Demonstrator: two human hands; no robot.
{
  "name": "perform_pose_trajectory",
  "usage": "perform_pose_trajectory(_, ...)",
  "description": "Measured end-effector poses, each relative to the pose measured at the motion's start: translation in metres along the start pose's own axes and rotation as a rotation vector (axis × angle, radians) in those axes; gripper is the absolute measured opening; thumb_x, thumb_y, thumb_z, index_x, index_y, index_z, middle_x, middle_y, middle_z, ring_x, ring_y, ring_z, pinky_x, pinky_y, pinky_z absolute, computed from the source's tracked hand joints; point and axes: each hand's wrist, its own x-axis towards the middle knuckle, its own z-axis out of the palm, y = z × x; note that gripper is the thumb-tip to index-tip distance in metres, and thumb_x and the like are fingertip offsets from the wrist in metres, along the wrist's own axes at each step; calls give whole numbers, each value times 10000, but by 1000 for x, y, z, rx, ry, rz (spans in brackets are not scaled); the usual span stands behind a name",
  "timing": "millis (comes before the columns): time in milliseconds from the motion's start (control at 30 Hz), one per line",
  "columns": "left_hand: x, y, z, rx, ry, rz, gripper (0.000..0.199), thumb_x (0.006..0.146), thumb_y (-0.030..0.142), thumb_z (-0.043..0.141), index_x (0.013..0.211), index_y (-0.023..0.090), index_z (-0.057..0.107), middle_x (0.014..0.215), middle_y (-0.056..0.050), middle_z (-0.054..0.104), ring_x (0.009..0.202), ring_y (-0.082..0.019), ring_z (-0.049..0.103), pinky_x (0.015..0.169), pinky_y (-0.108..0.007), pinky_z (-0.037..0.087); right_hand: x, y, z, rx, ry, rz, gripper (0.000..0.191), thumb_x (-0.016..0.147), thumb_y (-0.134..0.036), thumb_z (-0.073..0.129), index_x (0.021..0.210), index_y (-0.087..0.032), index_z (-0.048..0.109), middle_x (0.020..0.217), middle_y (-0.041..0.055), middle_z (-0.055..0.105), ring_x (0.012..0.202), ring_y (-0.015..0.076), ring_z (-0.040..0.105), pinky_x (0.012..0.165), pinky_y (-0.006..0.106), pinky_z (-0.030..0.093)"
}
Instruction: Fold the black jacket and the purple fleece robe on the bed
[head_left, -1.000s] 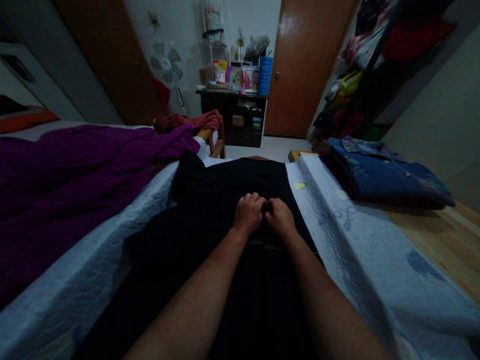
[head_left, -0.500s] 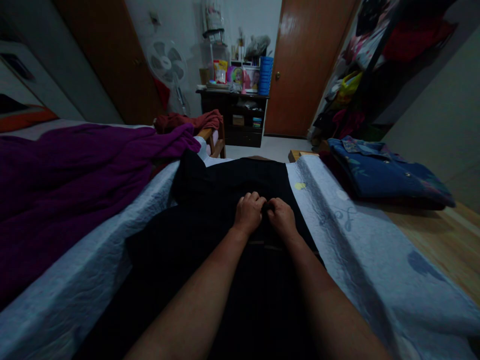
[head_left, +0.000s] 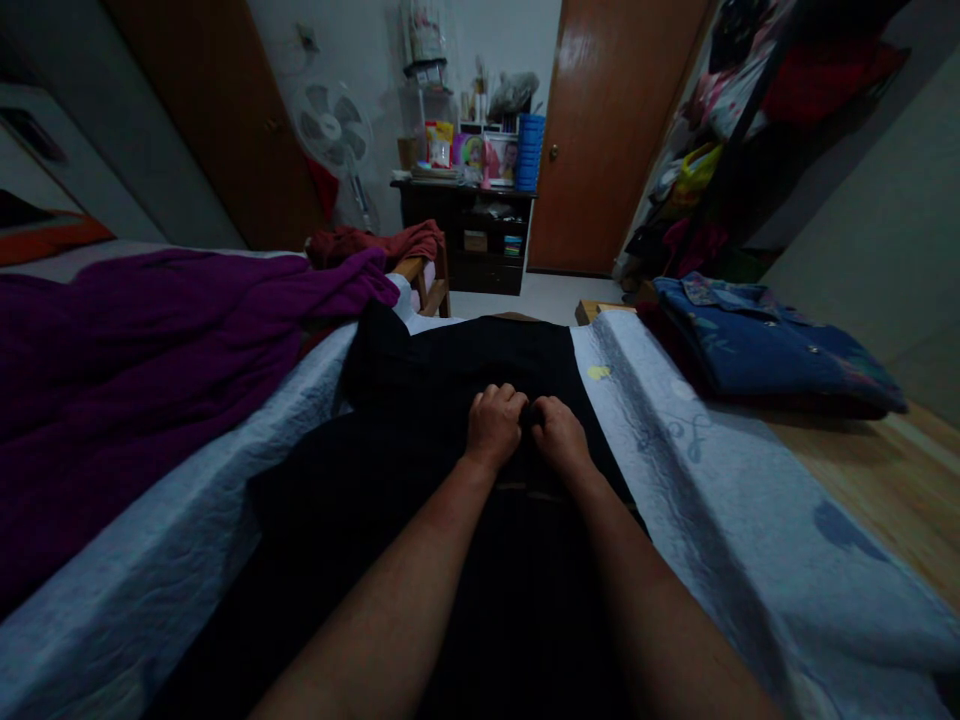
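Note:
A black garment [head_left: 450,370] lies spread over a pale blue-grey patterned cover [head_left: 667,480]. Near its middle my left hand [head_left: 496,425] and my right hand [head_left: 559,432] sit close together, fingertips almost meeting. Both hands have curled fingers that pinch the dark cloth between them. Fine details of the pinched part are lost in the dark fabric.
A purple blanket [head_left: 165,340] covers the left side. On the right, a folded blue floral garment [head_left: 772,340] rests on a wooden surface [head_left: 870,470]. Farther back stand a fan [head_left: 330,125], a dark cabinet [head_left: 461,240] and a brown door [head_left: 600,130].
Both hands keep nearly the same place and grip; only a very slight shift of the fingers and of the view shows.

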Motion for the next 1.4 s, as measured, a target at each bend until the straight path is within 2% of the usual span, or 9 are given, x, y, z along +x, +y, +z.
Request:
perform_pose_trajectory(133,0,1,-2,-9,7,8,208,852,113,501,950,251,621,992,-49,603,973,-232,505,828,-378,423,1,-1,2,8,-10,45,247,798,-125,528,1024,-218,560,1038,57,604,963,200,546,785,282,399)
perform_pose_trajectory(367,-1,2,-6,-10,49,64,254,861,84,472,946,253,641,1020,-46,595,968,-223,493,822,-366,424,-1,-5,-1,-40,12,70,224,814,-99,471,968,-227,570,983,57,602,923,196,544,754,279,391)
perform_pose_trajectory(533,0,-3,-15,36,43,17,263,849,76,485,954,250,651,1030,-54,588,975,-226,492,827,-368,426,-2,-7,-1,-54,19,46,305,789,-53,455,1015,-223,568,1006,61,599,932,199,540,761,276,388)
perform_pose_trajectory(633,2,-9,-23,55,3,9,257,836,71,497,945,241,655,1004,-55,606,963,-229,505,812,-368,428,-2,-7,-1,-69,13,38,310,782,-46,453,1016,-215,567,1002,63,592,921,201,536,753,278,385)
perform_pose_trajectory(833,5,-17,-47,76,-177,58,237,828,93,509,904,247,674,934,-38,645,923,-218,537,774,-339,435,-3,-8,-1,-87,-11,20,315,807,-55,435,1037,-217,577,1023,68,574,933,206,517,744,281,385)
perform_pose_trajectory(1067,6,-25,-72,162,-150,0,276,847,122,459,902,249,698,1002,-60,658,983,-235,545,786,-345,437,0,-3,3,0,-9,-36,386,791,-35,421,1102,-187,592,1173,105,580,1071,234,507,887,345,390)
perform_pose_trajectory(1133,6,-26,-71,156,-254,-20,275,840,125,464,889,251,704,979,-57,683,997,-238,566,820,-357,439,1,0,8,62,-30,-99,469,767,0,398,1165,-171,579,1251,111,577,1153,220,502,983,364,356)
perform_pose_trajectory(1267,8,-28,-61,64,-632,-102,231,787,170,526,875,256,722,997,-57,719,972,-240,635,821,-356,467,2,6,15,114,-109,-190,639,709,43,368,1303,-133,524,1418,107,499,1346,188,388,1139,398,194)
perform_pose_trajectory(1400,10,-37,-56,-45,-753,-131,194,750,278,589,884,257,728,944,-39,733,868,-215,671,728,-290,492,3,8,15,114,-172,-185,680,690,37,381,1331,-138,523,1467,94,450,1386,187,345,1156,405,170)
